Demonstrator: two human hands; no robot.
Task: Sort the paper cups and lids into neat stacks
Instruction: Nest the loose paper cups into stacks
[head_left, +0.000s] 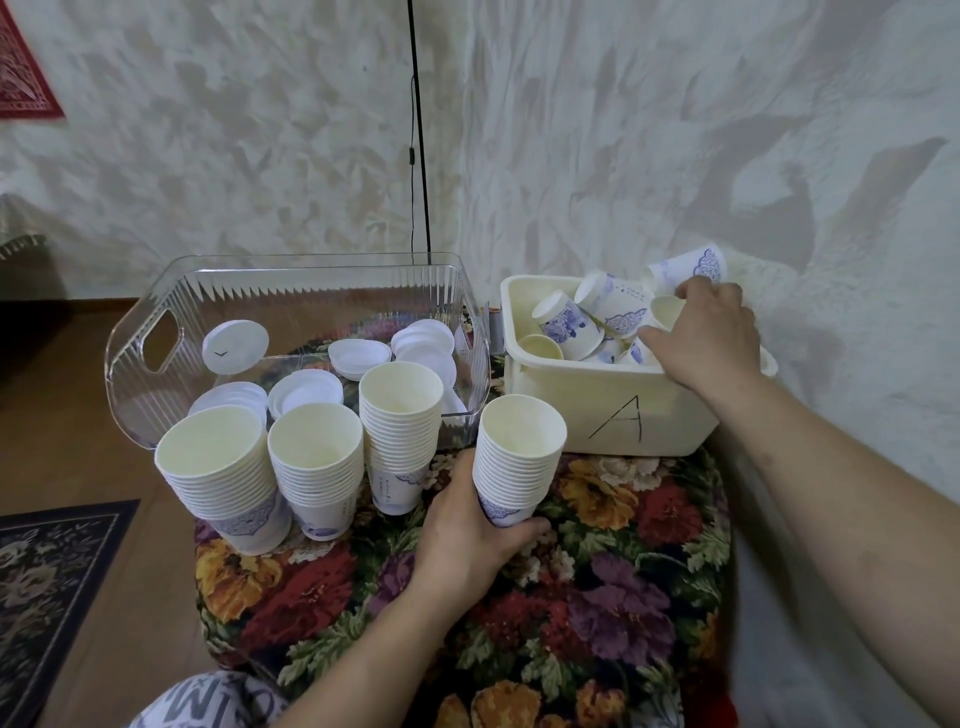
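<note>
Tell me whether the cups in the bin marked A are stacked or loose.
Loose. The cups in the cream bin lie tipped at different angles, not nested; the right hand reaches among them.

- One view only: the camera sits on my head and looks forward and down.
- It faces a room corner; the floral-covered seat (597, 597) fills the lower centre of the frame, its near edge cut off by the bottom border.
- Range is close: my left hand (467, 540) and right hand (706, 343) both reach in from the bottom and right borders.
- The wide-angle lens bends straight lines near the borders; the wall (260, 130) fills the upper half.
- The seat's far edge lies mid-frame, carrying a clear bin (156, 374) and a cream bin (613, 415).
- No second view exists, so no overlap applies.
</note>
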